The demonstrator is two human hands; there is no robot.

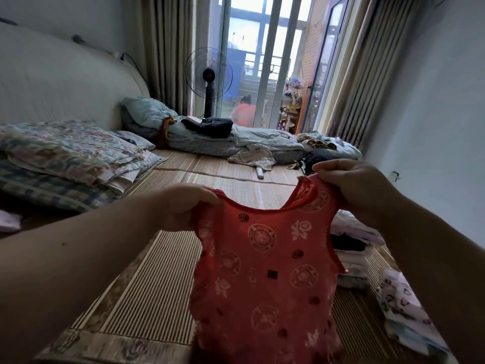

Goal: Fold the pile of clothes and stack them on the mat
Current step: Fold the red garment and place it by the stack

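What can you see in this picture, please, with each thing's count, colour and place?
mat: one, tan striped, foreground to centre.
sleeveless top: one, red, held up over the mat.
folded stack: one, white and black, right on the mat.
unfolded pile: one, mixed colours, far right.
bedding: one stack, floral and checked, left.
quilt: one, pale blue, far end.
remote: one, white, mid-mat.
fan: one, black, by the glass door.
left hand: one, grips the top's shoulder.
right hand: one, grips the other shoulder.

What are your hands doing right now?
Left hand: holding the red top by one shoulder.
Right hand: holding its other shoulder.
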